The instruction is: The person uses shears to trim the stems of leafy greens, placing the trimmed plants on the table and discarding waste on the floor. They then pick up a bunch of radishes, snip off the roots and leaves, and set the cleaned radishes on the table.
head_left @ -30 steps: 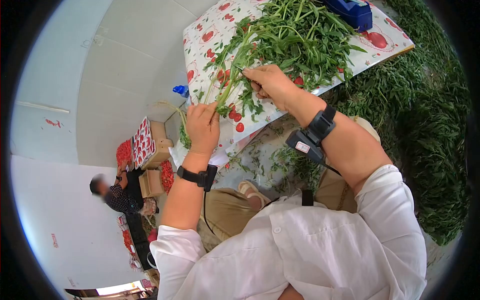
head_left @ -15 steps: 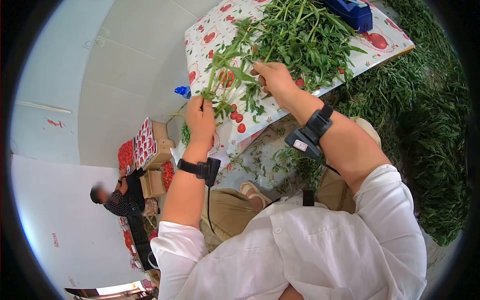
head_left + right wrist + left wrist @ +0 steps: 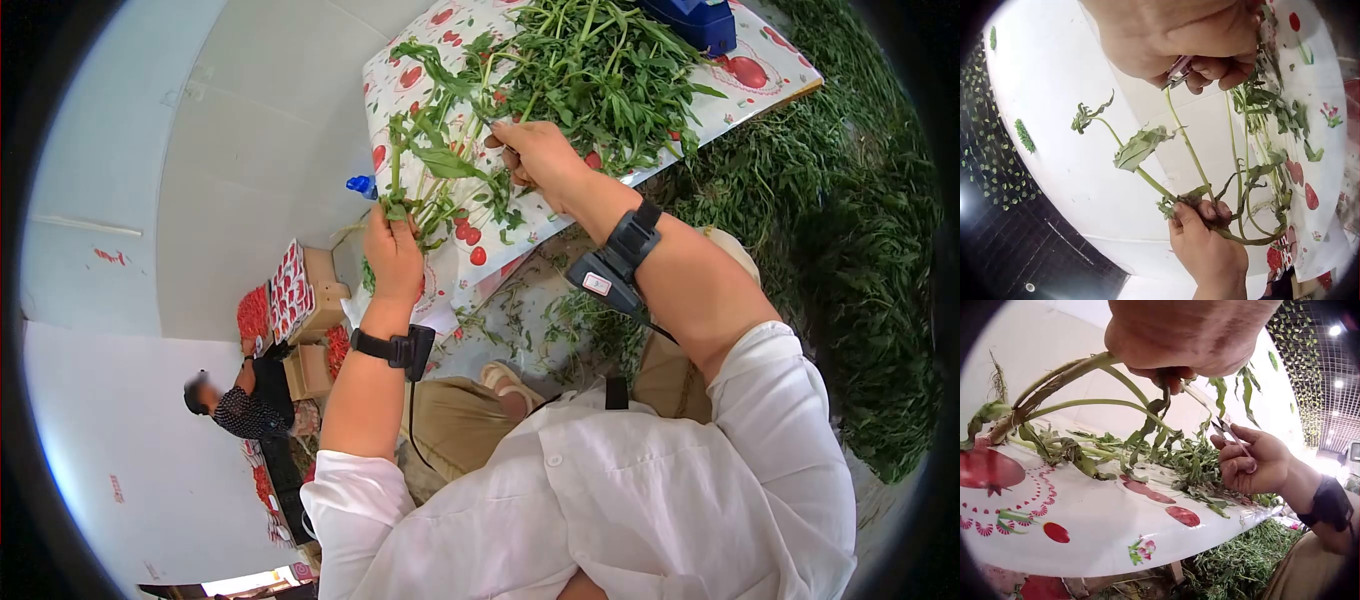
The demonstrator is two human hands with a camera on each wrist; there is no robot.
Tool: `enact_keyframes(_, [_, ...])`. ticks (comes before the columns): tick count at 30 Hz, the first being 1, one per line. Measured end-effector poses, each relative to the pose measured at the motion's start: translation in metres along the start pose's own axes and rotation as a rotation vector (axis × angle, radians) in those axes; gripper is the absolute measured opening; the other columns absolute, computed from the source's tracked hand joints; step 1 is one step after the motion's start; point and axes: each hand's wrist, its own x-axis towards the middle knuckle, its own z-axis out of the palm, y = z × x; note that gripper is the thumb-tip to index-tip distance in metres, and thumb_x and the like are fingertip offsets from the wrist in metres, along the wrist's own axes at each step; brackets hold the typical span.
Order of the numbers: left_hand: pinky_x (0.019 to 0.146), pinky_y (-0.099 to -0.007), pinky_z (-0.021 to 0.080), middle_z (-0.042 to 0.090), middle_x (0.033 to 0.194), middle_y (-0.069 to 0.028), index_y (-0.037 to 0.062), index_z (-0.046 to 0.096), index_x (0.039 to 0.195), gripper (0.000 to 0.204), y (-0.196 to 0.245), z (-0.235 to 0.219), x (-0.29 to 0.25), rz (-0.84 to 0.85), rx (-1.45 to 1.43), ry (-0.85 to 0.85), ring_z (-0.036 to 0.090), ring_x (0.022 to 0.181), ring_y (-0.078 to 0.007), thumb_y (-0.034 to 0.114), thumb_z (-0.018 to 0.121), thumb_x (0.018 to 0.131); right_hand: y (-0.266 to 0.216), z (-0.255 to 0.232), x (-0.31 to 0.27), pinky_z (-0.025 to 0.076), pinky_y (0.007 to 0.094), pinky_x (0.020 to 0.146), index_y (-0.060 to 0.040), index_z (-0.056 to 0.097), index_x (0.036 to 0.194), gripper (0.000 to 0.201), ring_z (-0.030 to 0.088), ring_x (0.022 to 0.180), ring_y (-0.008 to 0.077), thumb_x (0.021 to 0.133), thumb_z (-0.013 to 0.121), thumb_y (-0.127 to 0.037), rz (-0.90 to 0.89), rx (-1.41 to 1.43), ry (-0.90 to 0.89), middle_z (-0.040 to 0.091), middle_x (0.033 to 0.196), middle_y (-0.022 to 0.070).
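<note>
My left hand (image 3: 393,258) pinches a leafy green stem (image 3: 1152,180) near the table's left edge, thumb and fingers closed round it. Several thin shoots and wilted leaves spread from that grip. Across from it, my right hand (image 3: 545,165) grips small pink-handled snips (image 3: 1233,437), their metal tips showing beyond the fingers. In the right wrist view the tips are right at the upper end of a slender shoot (image 3: 1186,134). Part of the snips is hidden by the fingers. Loose trimmed leaves (image 3: 500,205) lie on the tablecloth between the hands.
A heap of green stems (image 3: 600,85) covers the back of the patterned table (image 3: 400,45). A blue container (image 3: 700,25) stands behind it, and a blue-capped bottle (image 3: 362,186) by the left edge. More greens (image 3: 820,220) pile on the floor. Another person (image 3: 245,405) sits far left beside boxes.
My left hand lifted the stem off the tablecloth and shifted it left and slightly toward me. The right hand, still gripping the snips, moved only a little.
</note>
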Motion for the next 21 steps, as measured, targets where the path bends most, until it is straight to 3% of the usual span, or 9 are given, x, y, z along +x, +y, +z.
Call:
enact_keyframes(8, [0.049,-0.0264,0.038,0.05,0.06,-0.0041,0.0009,0.052,0.086,0.02,0.007,-0.006,-0.009,0.017,-0.016,-0.078,0.048,0.052,-0.0126,0.016,0.041,0.091,-0.001,0.001,0.001,0.025,0.0253,0.043,0.0017,0.056,0.084,0.028,0.025,0.041,0.0082,0.09,0.048,-0.025,0.026,0.035,-0.022,0.036,0.053,-0.0023])
enact_keyframes(14, [0.051,-0.0246,0.039,0.049,0.061,-0.002,0.001,0.057,0.094,0.021,0.0,-0.012,-0.001,-0.069,-0.081,-0.051,0.049,0.055,-0.0101,0.018,0.045,0.091,0.003,0.001,0.003,0.03,0.0256,0.045,0.0009,0.057,0.081,0.026,0.029,0.043,0.0079,0.088,0.051,-0.024,0.01,-0.023,0.102,0.038,0.053,-0.0027])
enact_keyframes(16, [0.053,-0.0238,0.04,0.05,0.061,-0.0018,0.001,0.058,0.096,0.021,0.007,-0.011,0.005,-0.074,-0.065,-0.04,0.049,0.056,-0.0098,0.018,0.047,0.09,0.007,0.001,0.001,0.03,0.0251,0.045,0.0019,0.057,0.081,0.028,0.031,0.044,0.008,0.087,0.053,-0.024,0.009,0.005,0.09,0.038,0.053,-0.0024])
enact_keyframes(19, [0.056,-0.024,0.041,0.052,0.066,-0.0028,-0.0004,0.06,0.096,0.021,0.013,-0.009,0.011,-0.21,-0.046,-0.031,0.051,0.059,-0.0104,0.018,0.051,0.088,0.015,0.007,-0.009,0.03,0.0243,0.044,0.0036,0.058,0.082,0.03,0.033,0.044,0.0082,0.086,0.055,-0.025,0.063,-0.022,0.036,0.04,0.054,-0.0018])
enact_keyframes(21, [0.059,-0.0243,0.042,0.054,0.073,-0.0044,-0.002,0.059,0.097,0.022,0.002,-0.004,0.016,-0.178,-0.056,-0.027,0.053,0.065,-0.0112,0.015,0.054,0.084,0.021,0.011,-0.012,0.029,0.024,0.044,0.0038,0.059,0.083,0.03,0.034,0.045,0.0082,0.085,0.056,-0.026,0.106,-0.063,-0.024,0.04,0.054,-0.0015])
